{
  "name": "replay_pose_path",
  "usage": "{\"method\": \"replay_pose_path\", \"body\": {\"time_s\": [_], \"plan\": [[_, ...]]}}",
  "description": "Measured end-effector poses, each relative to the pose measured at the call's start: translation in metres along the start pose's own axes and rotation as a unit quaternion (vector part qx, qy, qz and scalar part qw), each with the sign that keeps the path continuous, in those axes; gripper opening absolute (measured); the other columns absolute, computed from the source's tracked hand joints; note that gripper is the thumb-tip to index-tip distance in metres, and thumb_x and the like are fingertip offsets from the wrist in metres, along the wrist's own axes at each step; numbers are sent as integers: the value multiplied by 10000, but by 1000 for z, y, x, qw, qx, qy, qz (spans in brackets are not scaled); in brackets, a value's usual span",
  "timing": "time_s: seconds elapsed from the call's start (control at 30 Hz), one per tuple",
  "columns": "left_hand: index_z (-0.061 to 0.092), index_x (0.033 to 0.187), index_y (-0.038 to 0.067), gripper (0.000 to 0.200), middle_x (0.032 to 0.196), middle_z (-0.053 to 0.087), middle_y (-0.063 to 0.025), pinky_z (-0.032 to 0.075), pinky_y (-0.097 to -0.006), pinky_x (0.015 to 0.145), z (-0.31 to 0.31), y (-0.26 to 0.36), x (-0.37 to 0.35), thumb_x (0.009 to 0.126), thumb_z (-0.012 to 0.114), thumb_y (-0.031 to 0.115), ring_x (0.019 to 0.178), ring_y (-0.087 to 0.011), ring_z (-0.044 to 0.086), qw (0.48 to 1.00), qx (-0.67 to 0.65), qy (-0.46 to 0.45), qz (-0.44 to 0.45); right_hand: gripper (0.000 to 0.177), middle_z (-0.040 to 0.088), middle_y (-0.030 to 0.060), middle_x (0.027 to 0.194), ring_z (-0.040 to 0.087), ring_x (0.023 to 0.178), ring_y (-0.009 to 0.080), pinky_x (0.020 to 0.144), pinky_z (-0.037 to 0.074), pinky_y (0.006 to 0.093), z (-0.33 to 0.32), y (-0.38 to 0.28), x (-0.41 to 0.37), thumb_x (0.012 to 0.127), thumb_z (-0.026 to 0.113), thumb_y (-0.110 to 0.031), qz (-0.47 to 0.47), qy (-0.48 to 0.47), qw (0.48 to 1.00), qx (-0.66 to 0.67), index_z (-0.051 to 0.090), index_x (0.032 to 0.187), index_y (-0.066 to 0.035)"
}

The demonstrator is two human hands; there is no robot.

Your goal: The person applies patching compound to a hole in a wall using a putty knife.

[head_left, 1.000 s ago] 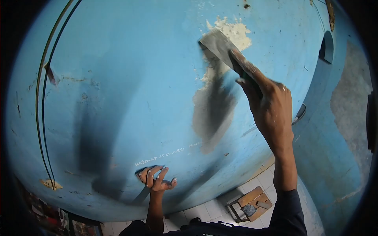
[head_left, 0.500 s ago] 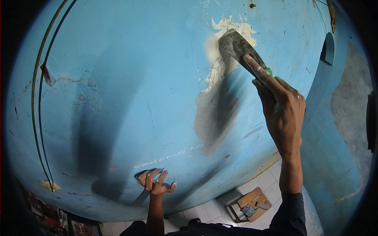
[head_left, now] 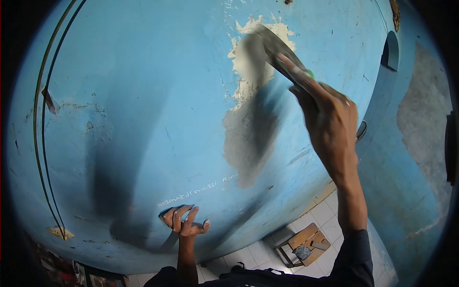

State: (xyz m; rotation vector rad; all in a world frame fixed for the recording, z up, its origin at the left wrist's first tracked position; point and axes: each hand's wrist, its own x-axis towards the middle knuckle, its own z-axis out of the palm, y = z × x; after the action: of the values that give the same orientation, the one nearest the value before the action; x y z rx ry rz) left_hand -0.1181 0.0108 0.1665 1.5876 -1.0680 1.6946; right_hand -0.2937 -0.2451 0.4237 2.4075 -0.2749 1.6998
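A putty knife (head_left: 283, 51) with a wide, smeared grey blade is gripped in my right hand (head_left: 332, 117), my index finger stretched along the blade. A bit of green shows at its handle. The blade tip is at a pale, flaked patch (head_left: 248, 86) on the blue wall (head_left: 191, 95); motion blurs the area around it. Below that patch lies a grey filled area (head_left: 246, 155), partly under the tool's shadow. Lower down, my left hand (head_left: 185, 220) leans on the wall with bent, separated fingers, whitish at the tips. No held thing shows in it.
Two dark cables (head_left: 40, 110) run down the wall at the left. A small wooden stool (head_left: 313, 237) stands on the white tiled floor (head_left: 330, 217), bearing a grey lump and a flat block. Another wall with a bare grey area (head_left: 425, 115) rises at the right.
My right hand and the putty knife have shifted left and slightly up over the pale patch, the blade turning more edge-on. My left hand stays against the wall; the view has shifted a little.
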Motion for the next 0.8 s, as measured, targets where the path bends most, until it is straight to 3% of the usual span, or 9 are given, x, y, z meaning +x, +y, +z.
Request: {"method": "replay_pose_path", "body": {"time_s": [0.1,0.23,0.37,0.43,0.47,0.6,0.63,0.7,0.8], "plan": [[671,793,125,404,790,590,-39,375,-399,724,3,-3,-2,856,532,499,795,-238,485,1000,2,6,8,477,541,41,584,461,470,156,454,360,344,7,-3,14,941,619,-285,-37,42,998,10,513,1391,-402],[705,803,159,383,828,608,-26,375,-386,723,2,-4,-9,819,581,521,822,-235,486,999,-33,12,-20,454,547,33,581,428,461,144,454,341,332,1,0,6,932,633,-276,-9,-7,1000,-13,551,1369,-369],[683,804,143,383,821,608,-36,381,-388,719,1,-3,-5,841,558,503,808,-238,490,1000,-24,3,-1,447,575,20,600,407,441,125,424,321,329,-5,6,20,924,637,-273,-54,43,998,-9,564,1354,-370],[696,803,162,375,832,608,-21,380,-383,724,2,-4,-8,823,579,518,822,-235,488,1000,-26,5,-12,420,600,18,633,458,498,127,466,404,352,-14,12,28,881,688,-172,-72,10,996,-54,646,1275,-313],[694,811,164,370,830,607,-18,382,-381,728,1,-4,-9,823,578,516,825,-234,488,1000,-25,2,-13,428,604,-7,636,414,442,93,389,328,300,-17,23,31,905,653,-275,-106,14,992,-66,596,1319,-366],[690,826,169,360,826,605,-13,390,-381,739,3,-4,-12,820,581,512,825,-230,492,999,-29,12,-16,347,653,-6,739,496,512,119,481,446,323,-29,51,51,866,701,-235,-161,5,978,-129,684,1206,-301],[690,826,169,360,826,605,-13,390,-381,739,3,-5,-12,820,581,512,825,-230,492,999,-32,12,-16,347,653,-6,739,496,512,119,481,446,323,-33,52,53,866,701,-235,-160,4,978,-131,684,1206,-301],[686,826,171,352,824,602,-17,394,-382,737,2,-5,-13,818,585,508,813,-231,495,999,-33,12,-14,294,642,60,759,556,565,193,526,457,375,-36,55,56,839,724,-129,-184,-19,972,-147,719,1130,-167],[667,806,113,404,822,590,-60,405,-395,685,1,-3,-6,849,542,495,789,-249,501,1000,-23,8,-2,282,667,51,795,574,576,191,533,465,356,-42,60,61,822,735,-129,-214,-22,962,-168,725,1102,-159]]}}
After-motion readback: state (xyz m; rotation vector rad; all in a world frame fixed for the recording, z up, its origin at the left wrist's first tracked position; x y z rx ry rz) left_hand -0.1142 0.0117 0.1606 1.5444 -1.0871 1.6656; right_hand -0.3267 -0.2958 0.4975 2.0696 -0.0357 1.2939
